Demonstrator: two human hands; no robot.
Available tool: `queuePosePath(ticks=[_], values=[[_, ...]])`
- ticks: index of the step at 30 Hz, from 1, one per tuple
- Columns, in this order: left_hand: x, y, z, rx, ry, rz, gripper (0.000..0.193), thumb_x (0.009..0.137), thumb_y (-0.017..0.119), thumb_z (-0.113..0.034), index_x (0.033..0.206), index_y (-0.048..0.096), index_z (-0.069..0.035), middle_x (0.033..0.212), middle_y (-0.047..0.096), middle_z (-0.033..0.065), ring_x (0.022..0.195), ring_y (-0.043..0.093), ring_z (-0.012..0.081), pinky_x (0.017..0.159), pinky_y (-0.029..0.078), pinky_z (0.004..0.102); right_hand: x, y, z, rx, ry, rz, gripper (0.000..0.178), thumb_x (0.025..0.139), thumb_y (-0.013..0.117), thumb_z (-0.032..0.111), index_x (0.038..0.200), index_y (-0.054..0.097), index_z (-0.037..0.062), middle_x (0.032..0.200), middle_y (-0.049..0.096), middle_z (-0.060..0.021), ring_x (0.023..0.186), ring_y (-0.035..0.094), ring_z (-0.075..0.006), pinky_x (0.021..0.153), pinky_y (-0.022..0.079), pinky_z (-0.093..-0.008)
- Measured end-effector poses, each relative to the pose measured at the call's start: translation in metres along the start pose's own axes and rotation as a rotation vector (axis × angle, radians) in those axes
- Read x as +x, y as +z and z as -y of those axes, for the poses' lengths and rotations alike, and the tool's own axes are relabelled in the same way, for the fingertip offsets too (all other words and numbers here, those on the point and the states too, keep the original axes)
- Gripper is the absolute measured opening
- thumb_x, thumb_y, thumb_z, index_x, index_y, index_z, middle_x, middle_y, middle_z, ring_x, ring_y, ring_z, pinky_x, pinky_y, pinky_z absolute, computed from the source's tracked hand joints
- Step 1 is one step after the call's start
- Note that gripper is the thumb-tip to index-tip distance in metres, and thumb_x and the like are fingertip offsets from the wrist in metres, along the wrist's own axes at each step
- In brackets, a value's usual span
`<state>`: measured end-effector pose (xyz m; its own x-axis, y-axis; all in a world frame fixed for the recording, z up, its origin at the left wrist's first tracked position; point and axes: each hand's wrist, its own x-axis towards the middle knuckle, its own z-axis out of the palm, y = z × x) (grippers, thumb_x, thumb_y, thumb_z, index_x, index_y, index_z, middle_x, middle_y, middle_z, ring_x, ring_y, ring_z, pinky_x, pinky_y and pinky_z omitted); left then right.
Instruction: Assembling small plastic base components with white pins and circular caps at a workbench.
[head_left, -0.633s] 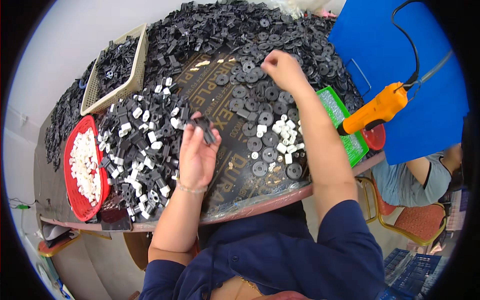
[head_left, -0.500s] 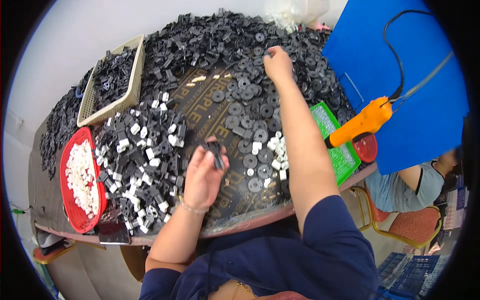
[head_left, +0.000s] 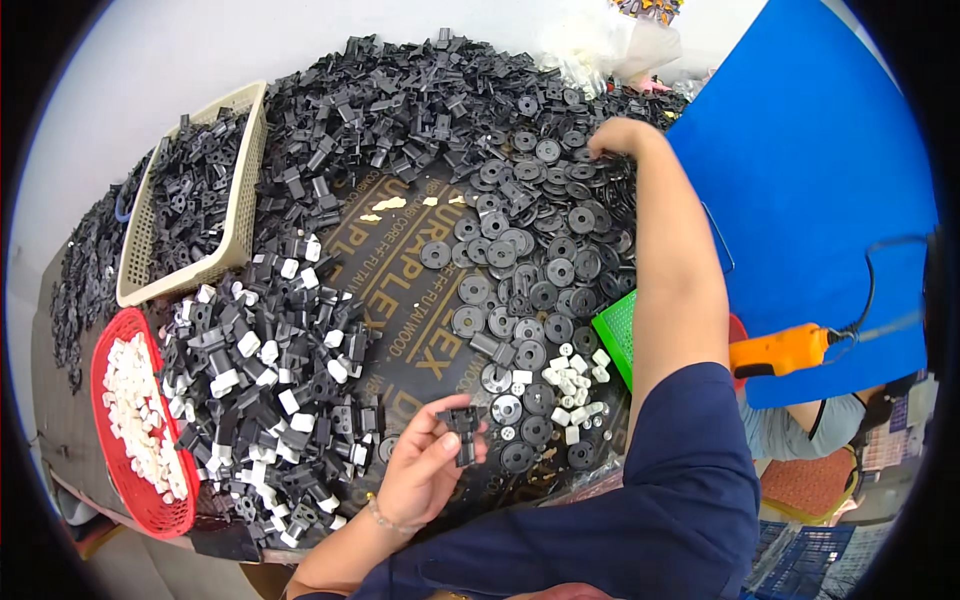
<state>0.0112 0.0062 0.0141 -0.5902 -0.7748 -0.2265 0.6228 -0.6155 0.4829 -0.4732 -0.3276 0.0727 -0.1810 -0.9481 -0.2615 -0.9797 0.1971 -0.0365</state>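
Note:
My left hand is closed around a small black plastic housing, the thumb lying across its front. Over the far right of the table my right hand bends down to the heap of black grooved discs. Its fingers are curled, and their tips are partly hidden, so whatever they grip does not show. Loose discs and a small group of white plastic caps lie between my two arms. Left of my left hand is a pile of black housings fitted with white caps.
A red basket of white pieces and a cream basket of black parts stand at left. Black parts are heaped along the back. At right are a green tray, an orange power screwdriver, a blue panel and another person's sleeve.
My right hand has moved right across the discs. My left hand, still holding the black housing, has come lower and nearer to me. The view has shifted, and the orange screwdriver hangs differently.

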Motion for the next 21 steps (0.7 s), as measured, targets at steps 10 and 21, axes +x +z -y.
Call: queuePosePath(ticks=[10, 21], values=[[0.005, -0.009, -0.009, -0.009, 0.014, -0.048, 0.05, 0.095, 0.063, -0.015, 0.138, 0.043, 0.0, 0.115, 0.062, 0.0178, 0.094, 0.063, 0.0219, 0.09, 0.05, 0.0363, 0.085, 0.036, -0.049, 0.196, 0.08, -0.47, 0.065, 0.081, 0.068, 0.029, 0.136, 0.052, -0.0018, 0.129, 0.06, -0.0257, 0.12, 0.059, -0.0352, 0.102, 0.045, -0.0398], [0.003, -0.008, -0.007, 0.019, 0.018, -0.117, 0.052, 0.092, 0.067, -0.02, 0.136, 0.046, 0.0, 0.112, 0.063, 0.0199, 0.088, 0.064, 0.0242, 0.08, 0.05, 0.0387, 0.079, 0.018, -0.019, 0.634, 0.053, -0.4, 0.026, 0.082, 0.069, 0.023, 0.101, 0.073, 0.005, 0.078, 0.071, -0.0101, 0.069, 0.068, -0.0211, 0.065, 0.054, -0.0338]])
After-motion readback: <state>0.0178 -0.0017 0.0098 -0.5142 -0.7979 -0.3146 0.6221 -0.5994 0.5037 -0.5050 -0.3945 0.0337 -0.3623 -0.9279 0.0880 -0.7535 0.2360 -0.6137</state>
